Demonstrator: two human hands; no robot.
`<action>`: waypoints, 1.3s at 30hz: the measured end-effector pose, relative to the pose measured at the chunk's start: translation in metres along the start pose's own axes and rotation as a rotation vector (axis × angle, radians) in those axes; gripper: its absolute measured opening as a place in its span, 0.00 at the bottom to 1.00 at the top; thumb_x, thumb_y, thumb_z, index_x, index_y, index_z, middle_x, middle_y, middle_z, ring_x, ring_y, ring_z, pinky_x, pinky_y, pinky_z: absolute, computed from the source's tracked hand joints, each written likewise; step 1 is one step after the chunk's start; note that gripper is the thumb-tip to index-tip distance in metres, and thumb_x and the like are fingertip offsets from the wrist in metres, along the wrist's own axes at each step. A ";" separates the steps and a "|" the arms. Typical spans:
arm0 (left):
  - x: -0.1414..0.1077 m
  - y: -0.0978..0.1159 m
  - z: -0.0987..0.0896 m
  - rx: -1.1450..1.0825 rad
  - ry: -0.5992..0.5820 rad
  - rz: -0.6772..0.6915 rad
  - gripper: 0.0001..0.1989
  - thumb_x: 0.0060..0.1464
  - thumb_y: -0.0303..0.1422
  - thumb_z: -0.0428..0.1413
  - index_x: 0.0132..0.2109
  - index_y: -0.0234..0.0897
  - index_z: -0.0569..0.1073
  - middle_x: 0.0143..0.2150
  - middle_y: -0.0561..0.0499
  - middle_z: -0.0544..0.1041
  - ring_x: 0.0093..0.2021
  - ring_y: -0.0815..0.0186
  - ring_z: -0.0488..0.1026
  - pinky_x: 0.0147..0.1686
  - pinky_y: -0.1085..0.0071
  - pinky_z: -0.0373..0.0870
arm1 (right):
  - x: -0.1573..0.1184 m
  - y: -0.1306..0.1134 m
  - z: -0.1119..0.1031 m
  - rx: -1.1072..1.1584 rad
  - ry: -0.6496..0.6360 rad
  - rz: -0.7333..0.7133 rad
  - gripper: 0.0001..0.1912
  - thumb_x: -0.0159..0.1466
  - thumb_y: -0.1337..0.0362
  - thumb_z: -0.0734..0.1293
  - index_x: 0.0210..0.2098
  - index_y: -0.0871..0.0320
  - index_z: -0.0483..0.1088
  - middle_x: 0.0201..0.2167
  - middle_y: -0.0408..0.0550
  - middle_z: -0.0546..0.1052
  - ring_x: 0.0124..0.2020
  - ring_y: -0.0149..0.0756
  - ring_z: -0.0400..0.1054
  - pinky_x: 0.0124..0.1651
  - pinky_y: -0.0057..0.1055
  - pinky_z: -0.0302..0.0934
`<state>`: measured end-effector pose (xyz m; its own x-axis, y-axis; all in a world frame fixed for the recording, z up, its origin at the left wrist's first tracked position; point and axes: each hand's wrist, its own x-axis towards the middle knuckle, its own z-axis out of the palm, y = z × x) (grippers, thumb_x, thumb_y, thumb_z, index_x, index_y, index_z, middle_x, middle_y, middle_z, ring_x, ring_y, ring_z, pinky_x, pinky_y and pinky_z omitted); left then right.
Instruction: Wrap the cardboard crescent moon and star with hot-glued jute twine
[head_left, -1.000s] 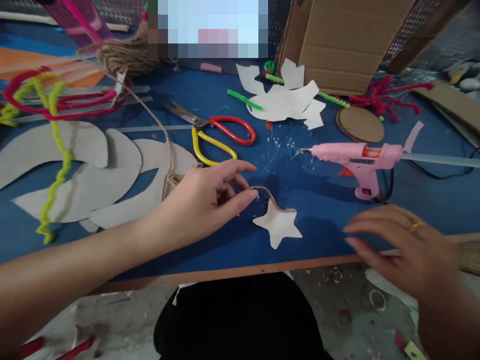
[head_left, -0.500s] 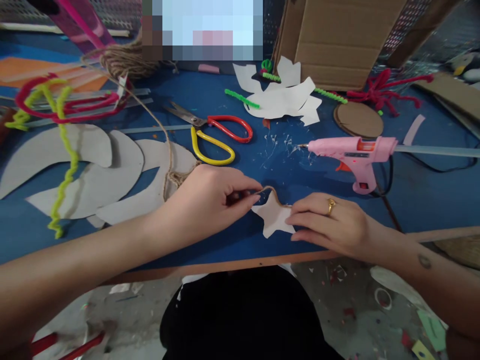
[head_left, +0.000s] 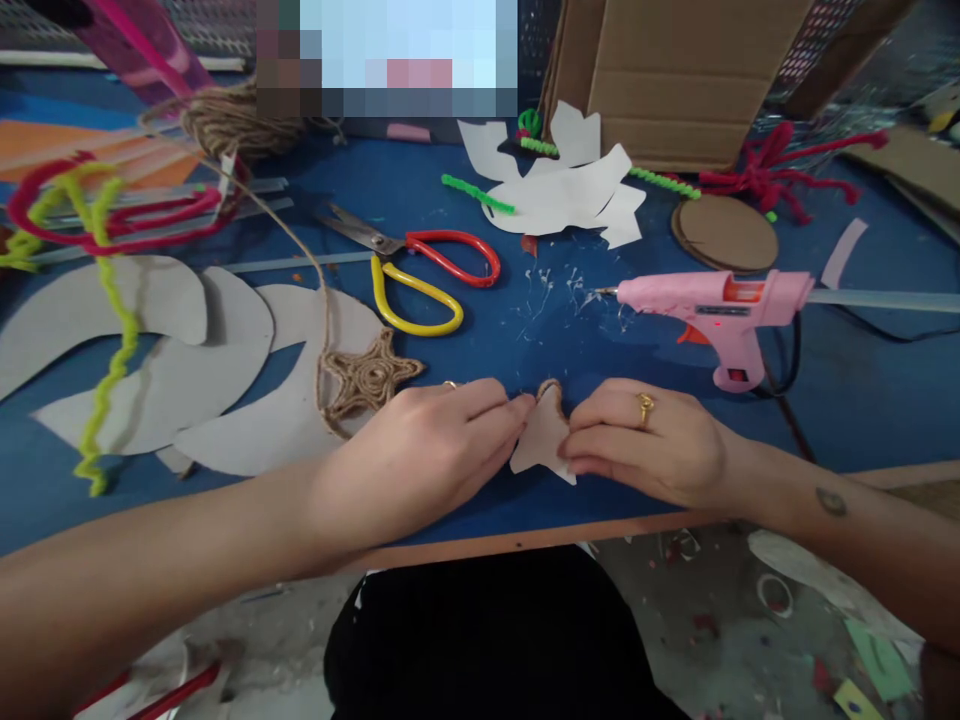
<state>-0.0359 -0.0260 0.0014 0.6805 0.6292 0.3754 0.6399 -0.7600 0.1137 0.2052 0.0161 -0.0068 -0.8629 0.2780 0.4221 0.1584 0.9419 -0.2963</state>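
A small cardboard star [head_left: 541, 440] sits at the table's front, pinched from both sides. My left hand [head_left: 416, 450] grips its left side, and my right hand [head_left: 637, 438] grips its right side, with fingertips nearly meeting over it. Jute twine [head_left: 550, 388] runs along the star's top point. To the left of my left hand lies a star wrapped in coiled twine [head_left: 365, 378], resting on large grey card cut-outs [head_left: 225, 370]. A twine strand [head_left: 300, 235] rises from it towards a twine spool [head_left: 232, 120].
A pink hot glue gun [head_left: 720, 310] lies right of my hands, with scissors [head_left: 409, 268] behind them. Dried glue strings [head_left: 551, 300] mark the blue tabletop [head_left: 600, 400]. Pipe cleaners, white paper cut-outs, a cardboard disc and a cardboard sheet lie further back.
My right hand has come in from the right and taken the star. My left hand has shifted right, uncovering the twine-wrapped star, and now pinches the cardboard star instead of its twine.
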 end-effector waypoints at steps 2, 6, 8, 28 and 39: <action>0.000 0.001 -0.002 0.041 -0.035 0.034 0.13 0.66 0.25 0.44 0.47 0.28 0.73 0.35 0.48 0.76 0.30 0.69 0.74 0.25 0.75 0.70 | 0.000 0.000 0.002 -0.020 0.024 0.063 0.05 0.65 0.73 0.63 0.38 0.59 0.70 0.34 0.46 0.74 0.36 0.31 0.68 0.41 0.29 0.68; -0.001 0.002 -0.006 0.102 -0.094 0.102 0.14 0.65 0.22 0.42 0.45 0.27 0.73 0.34 0.47 0.76 0.28 0.68 0.74 0.26 0.73 0.74 | 0.002 0.002 0.002 -0.101 0.085 0.184 0.08 0.64 0.64 0.67 0.43 0.58 0.69 0.37 0.49 0.72 0.40 0.36 0.69 0.43 0.35 0.68; -0.001 0.001 -0.006 0.115 -0.102 0.121 0.15 0.65 0.22 0.41 0.45 0.27 0.72 0.34 0.47 0.76 0.28 0.67 0.75 0.26 0.72 0.75 | 0.003 0.005 0.000 -0.143 0.062 0.208 0.16 0.64 0.60 0.67 0.49 0.59 0.68 0.41 0.53 0.71 0.43 0.39 0.69 0.45 0.38 0.68; -0.001 -0.001 -0.002 0.119 -0.114 0.084 0.18 0.67 0.23 0.37 0.47 0.30 0.72 0.36 0.49 0.78 0.35 0.69 0.77 0.30 0.75 0.74 | -0.002 0.007 0.000 -0.253 -0.004 0.168 0.19 0.65 0.58 0.66 0.51 0.64 0.69 0.38 0.54 0.73 0.40 0.41 0.70 0.44 0.41 0.68; 0.017 -0.005 0.002 -0.365 -0.031 -0.405 0.08 0.58 0.34 0.56 0.43 0.35 0.75 0.24 0.58 0.73 0.21 0.75 0.67 0.22 0.78 0.63 | 0.001 0.004 0.002 -0.201 0.060 0.204 0.13 0.64 0.57 0.67 0.41 0.59 0.66 0.35 0.51 0.75 0.39 0.40 0.71 0.44 0.36 0.68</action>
<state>-0.0271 -0.0108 0.0054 0.4195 0.8834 0.2086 0.6911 -0.4599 0.5575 0.2044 0.0195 -0.0089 -0.7742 0.4706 0.4231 0.4229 0.8821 -0.2073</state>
